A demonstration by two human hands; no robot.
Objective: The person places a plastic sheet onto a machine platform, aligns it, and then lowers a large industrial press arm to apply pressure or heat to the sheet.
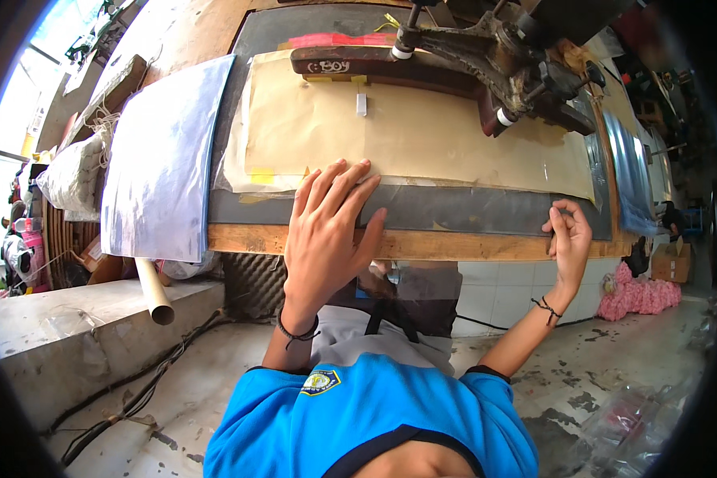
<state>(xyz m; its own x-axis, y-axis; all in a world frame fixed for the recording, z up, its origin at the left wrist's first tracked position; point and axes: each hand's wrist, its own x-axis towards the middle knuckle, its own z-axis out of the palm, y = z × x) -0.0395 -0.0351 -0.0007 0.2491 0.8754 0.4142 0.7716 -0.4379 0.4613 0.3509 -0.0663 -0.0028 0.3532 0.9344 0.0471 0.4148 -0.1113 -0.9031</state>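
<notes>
My left hand (327,227) lies palm down at the table's front edge, fingers stretched out. Its fingertips touch the near edge of a large tan sheet (454,151), which lies over a dark grey mat (470,205). At the mat's front right corner my right hand (570,235) is raised, its fingers curled in a pinch. A small dark bit shows at those fingers, but I cannot make out what they hold. Across the sheet's far side rests a dark red bar (374,65) under a metal machine arm (518,64). A small white tab (362,104) sits on the sheet.
A stack of clear plastic sheets (163,159) overhangs the table's left front. Bluish plastic sheets (631,179) hang at the right. Below are a cardboard tube (157,299), black cables (143,382), a pink bundle (637,295) and a cardboard box (671,261).
</notes>
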